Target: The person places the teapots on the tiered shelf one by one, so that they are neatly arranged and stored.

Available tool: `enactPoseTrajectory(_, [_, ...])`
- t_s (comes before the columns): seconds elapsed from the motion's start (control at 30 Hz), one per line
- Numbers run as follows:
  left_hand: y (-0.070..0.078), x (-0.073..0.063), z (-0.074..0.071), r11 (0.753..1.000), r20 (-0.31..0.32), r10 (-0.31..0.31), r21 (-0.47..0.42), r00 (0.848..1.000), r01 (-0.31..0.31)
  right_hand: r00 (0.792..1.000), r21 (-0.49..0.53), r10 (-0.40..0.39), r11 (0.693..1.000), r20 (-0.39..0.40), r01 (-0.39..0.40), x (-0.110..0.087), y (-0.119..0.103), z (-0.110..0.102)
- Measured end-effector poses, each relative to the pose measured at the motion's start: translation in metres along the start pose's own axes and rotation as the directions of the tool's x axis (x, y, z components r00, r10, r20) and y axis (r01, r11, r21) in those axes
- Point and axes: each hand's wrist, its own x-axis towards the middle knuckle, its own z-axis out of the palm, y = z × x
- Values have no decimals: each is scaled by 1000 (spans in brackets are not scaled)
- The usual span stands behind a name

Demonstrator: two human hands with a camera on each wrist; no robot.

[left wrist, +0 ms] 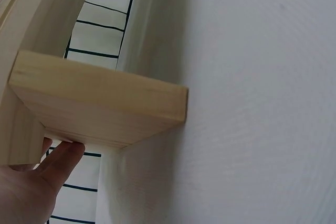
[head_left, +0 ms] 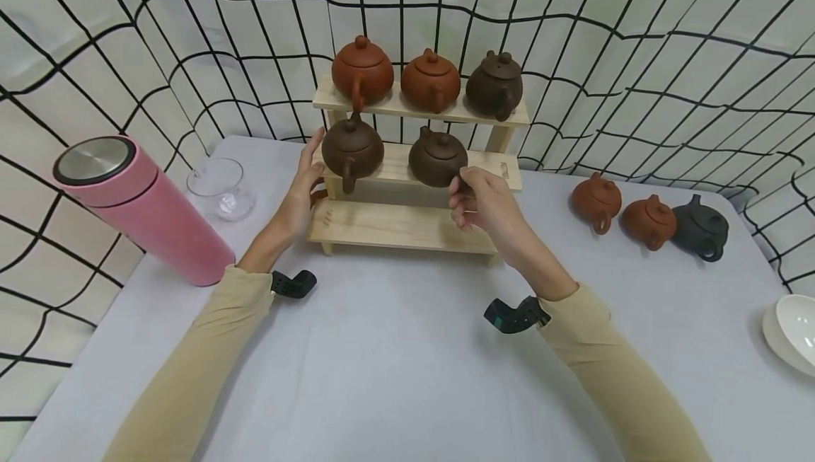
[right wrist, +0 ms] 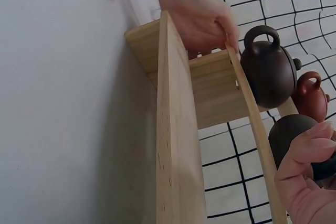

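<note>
A three-tier wooden display rack (head_left: 382,223) stands on the table. My left hand (head_left: 297,197) holds its left end at the middle shelf, fingers (left wrist: 64,162) beneath the board in the left wrist view. On the middle shelf's right part is a dark brown teapot (head_left: 436,158); my right hand (head_left: 489,206) pinches its handle, which the fingers hide. Left of it, near my left hand, sits another dark brown teapot (right wrist: 268,74), handle facing front. The top shelf carries a larger reddish teapot (head_left: 363,73), a smaller reddish one (head_left: 430,83) and a dark one (head_left: 495,87).
On the table (head_left: 395,349) at right stand two small reddish teapots, one (head_left: 596,200) beside the other (head_left: 649,221), and a dark grey teapot (head_left: 700,228). A white bowl (head_left: 792,335) is at the right edge. Left are a pink bottle (head_left: 153,218) and a clear glass (head_left: 219,186).
</note>
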Motion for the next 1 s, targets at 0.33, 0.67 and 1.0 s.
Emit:
enactPoseTrajectory(0.33, [1, -1, -1, 1000, 6, 10, 10, 1000, -10, 998, -68, -24, 997, 54, 27, 1, 0, 16])
enactPoseTrajectory(0.67, [-2, -1, -1, 1000, 7, 5, 6, 1000, -5, 995, -19, -41, 999, 94, 43, 5, 4, 39])
enactPoseTrajectory(1.0, [0, -1, 0, 1000, 6, 10, 3, 1000, -10, 995, -2, -53, 999, 83, 54, 1, 9, 37])
